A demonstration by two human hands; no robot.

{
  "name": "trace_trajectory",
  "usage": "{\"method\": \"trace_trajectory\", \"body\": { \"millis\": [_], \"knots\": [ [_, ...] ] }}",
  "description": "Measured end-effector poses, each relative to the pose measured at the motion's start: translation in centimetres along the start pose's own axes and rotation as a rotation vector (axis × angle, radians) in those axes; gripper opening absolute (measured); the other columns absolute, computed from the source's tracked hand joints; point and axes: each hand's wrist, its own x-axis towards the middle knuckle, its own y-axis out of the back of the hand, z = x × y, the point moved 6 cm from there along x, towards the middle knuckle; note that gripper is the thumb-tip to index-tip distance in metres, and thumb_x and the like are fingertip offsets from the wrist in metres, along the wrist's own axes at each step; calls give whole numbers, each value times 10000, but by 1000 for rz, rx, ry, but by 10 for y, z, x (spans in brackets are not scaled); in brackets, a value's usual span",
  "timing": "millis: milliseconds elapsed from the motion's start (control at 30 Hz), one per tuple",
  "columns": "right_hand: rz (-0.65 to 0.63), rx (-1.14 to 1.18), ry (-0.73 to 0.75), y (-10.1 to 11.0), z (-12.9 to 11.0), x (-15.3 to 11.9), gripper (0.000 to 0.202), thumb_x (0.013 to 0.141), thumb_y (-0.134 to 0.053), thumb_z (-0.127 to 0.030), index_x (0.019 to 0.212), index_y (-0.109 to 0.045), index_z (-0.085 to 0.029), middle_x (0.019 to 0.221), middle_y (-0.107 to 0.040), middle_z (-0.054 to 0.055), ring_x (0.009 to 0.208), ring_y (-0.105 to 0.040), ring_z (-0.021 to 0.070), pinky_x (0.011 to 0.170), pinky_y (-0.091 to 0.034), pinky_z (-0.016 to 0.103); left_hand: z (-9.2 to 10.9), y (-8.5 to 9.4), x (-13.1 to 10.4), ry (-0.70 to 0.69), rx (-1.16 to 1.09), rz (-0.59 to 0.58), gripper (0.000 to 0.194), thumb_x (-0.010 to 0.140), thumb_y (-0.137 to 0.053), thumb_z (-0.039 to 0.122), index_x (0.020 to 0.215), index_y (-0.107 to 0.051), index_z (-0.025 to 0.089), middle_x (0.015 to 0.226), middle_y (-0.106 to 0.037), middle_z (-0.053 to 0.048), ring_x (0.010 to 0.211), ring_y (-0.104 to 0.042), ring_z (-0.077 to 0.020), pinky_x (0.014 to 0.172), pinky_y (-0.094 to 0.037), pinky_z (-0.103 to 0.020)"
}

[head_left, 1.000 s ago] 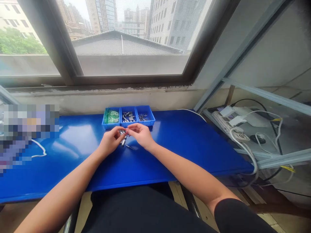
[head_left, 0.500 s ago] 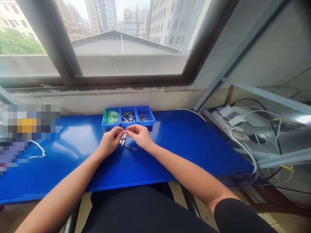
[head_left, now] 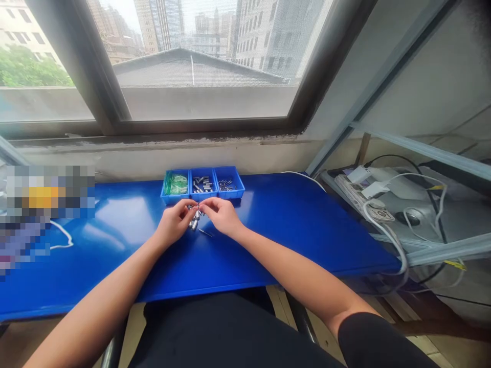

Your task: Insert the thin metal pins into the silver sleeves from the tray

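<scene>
Head view, hands: both are out over the blue counter (head_left: 291, 230), fingertips meeting just in front of the trays — left hand (head_left: 174, 223) and right hand (head_left: 221, 215) close enough to touch at the tips.
Left grip: fingers pinched together on a small metal piece (head_left: 196, 208); too tiny to say just how it sits in the pinch.
Right grip: thumb and forefinger closed on the same small piece from the other side (or on a second bit pressed against it, I cannot tell which).
Where the piece lies: right between the two hands, held just above the counter, its long axis seeming to run left to right from one pinch to the other.
Nearer hand: neither — both meet on it evenly.
Loose parts: a little heap of silvery sleeves (head_left: 194, 223) on the counter directly under the fingertips, and one thin pin (head_left: 205, 233) lying apart, just nearer the body, below the right hand.
Trays: three blue bins in a row beyond the hands — green parts bin (head_left: 176, 184) on the left, middle bin (head_left: 203, 184) with silvery sleeves, right bin (head_left: 227, 185) with dark pins.
Off to the side: a white cable (head_left: 61, 236) at far left, a power strip (head_left: 360, 197) on the shelf at right.
</scene>
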Motion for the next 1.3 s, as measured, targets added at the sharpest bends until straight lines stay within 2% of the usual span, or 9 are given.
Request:
{"method": "trace_trajectory", "body": {
  "millis": [167,367,533,767,933,1033,1300],
  "knots": [
    [-28,-94,-3,0,1,-1,338,823,-587,-486,764,-690,-169,758,-713,56,721,-644,178,692,-480,302,0,-2,-1,-15,-45,-25,242,894,-532,386,972,-631,179,534,-476,64,470,-398,-69,498,-344,-192],
    [-9,-12,-91,2,2,0,530,771,-557,-666,630,-652,-164,625,-673,61,614,-635,182,622,-478,304,1,-3,-1,-31,-62,-48,245,891,-538,383,935,-643,166,524,-464,60,466,-383,-71,489,-331,-199],
    [-4,17,-120,1,5,0,574,742,-551,-711,574,-632,-168,566,-645,52,556,-610,158,579,-475,283,0,-4,-1,-21,-44,-53,266,890,-535,397,826,-624,154,527,-480,48,472,-379,-71,479,-318,-200],
    [-17,68,-97,-2,11,2,510,755,-573,-669,648,-641,-175,641,-664,43,579,-591,139,564,-473,267,1,-3,-2,-36,-51,-43,263,903,-508,408,895,-612,166,552,-516,40,479,-412,-78,493,-346,-198],
    [-30,131,-43,-5,8,2,346,728,-682,-507,830,-658,-177,750,-680,31,639,-610,133,624,-494,270,-1,1,0,3,16,5,279,921,-468,393,874,-617,162,621,-575,19,522,-461,-88,520,-369,-200],
    [-24,130,-14,-4,5,1,297,738,-685,-432,899,-661,-184,743,-671,22,658,-615,134,652,-500,278,-2,1,0,16,28,1,286,922,-464,395,869,-619,160,629,-583,17,536,-473,-90,525,-371,-201],
    [2,0,0,1,-1,0,290,767,-648,-462,775,-651,-171,747,-686,41,680,-616,150,666,-490,289,-3,0,-1,17,0,-9,297,920,-459,412,877,-615,162,631,-577,15,535,-473,-98,531,-374,-208]
  ]
}}
